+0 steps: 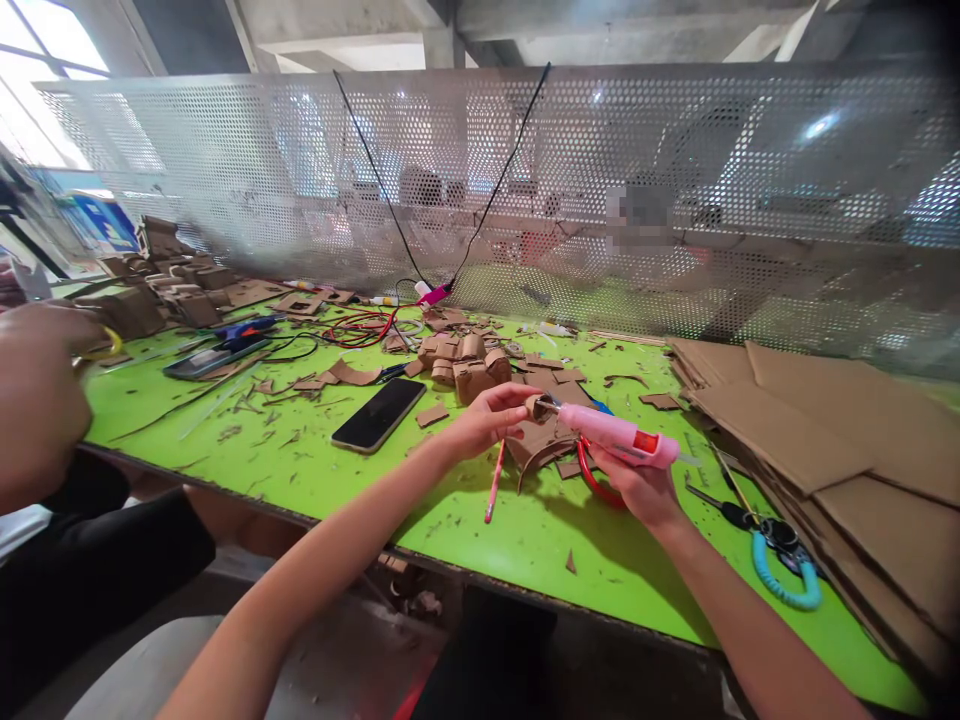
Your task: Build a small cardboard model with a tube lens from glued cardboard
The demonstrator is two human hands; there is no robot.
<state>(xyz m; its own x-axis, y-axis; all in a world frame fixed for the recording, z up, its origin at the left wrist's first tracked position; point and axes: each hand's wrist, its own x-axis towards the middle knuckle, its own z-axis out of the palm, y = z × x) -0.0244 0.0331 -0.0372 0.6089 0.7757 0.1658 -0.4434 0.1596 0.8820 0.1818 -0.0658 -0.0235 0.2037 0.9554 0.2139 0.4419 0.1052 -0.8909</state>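
Crowding the glue gun (619,434): phone (379,414), pencil (495,481), cardboard scraps (465,365).

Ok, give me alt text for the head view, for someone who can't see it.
The right hand holds a pink glue gun with its nozzle at a small cardboard piece pinched in the left hand, over a green table littered with cardboard scraps. A phone lies to the left and cardboard sheets are stacked to the right.

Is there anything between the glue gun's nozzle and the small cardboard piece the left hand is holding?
Nothing visible. The pink glue gun in the right hand has its nozzle right at the cardboard piece pinched by the left hand.
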